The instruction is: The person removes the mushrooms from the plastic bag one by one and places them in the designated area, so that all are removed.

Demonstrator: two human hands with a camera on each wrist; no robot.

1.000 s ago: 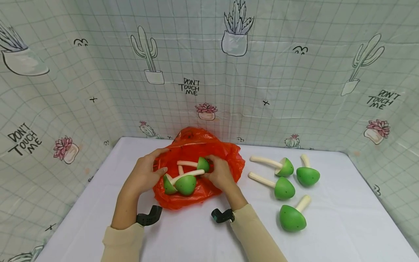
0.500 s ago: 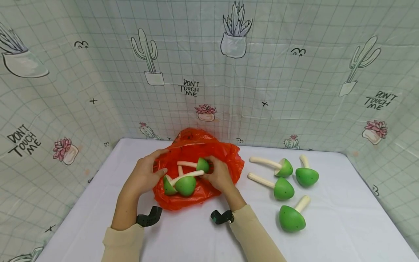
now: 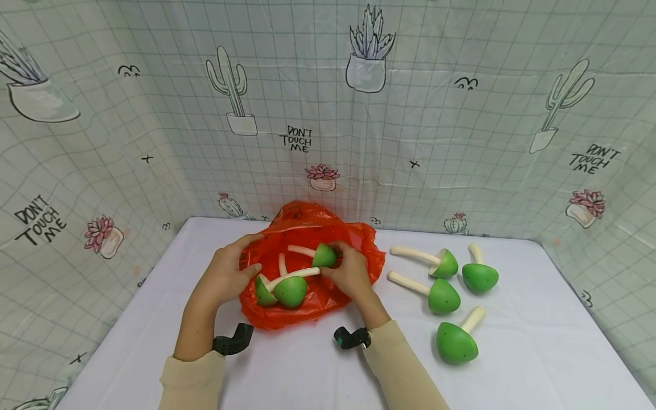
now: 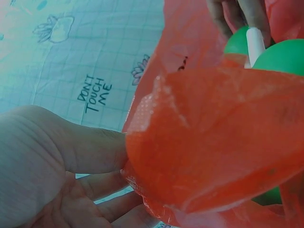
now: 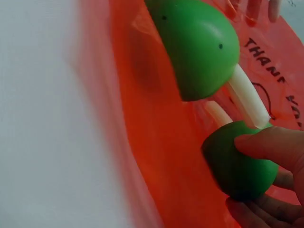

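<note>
A red plastic bag [image 3: 333, 230] lies spread at the middle of the table with its mouth toward me. My left hand [image 3: 225, 270] holds the bag's left edge between thumb and fingers; in the left wrist view the thumb presses on the red film. Inside the bag mouth, my right hand [image 3: 351, 270] pinches a toy mushroom by its green cap [image 5: 240, 164], thumb on one side and fingers on the other. Its pale stem [image 3: 301, 250] points left. Other green-capped mushrooms [image 3: 291, 291] lie in the bag beside it, stems crossing.
Several more mushrooms lie on the white table [image 3: 302, 370] right of the bag, among them one mushroom [image 3: 457, 343] nearer the front and another mushroom [image 3: 480, 277] farther back. A patterned cloth [image 3: 435, 125] hangs behind and along both sides.
My right hand has shifted slightly right, drawing the pinched mushroom with it, away from the other mushrooms in the bag. The left hand stays at the bag's edge.
</note>
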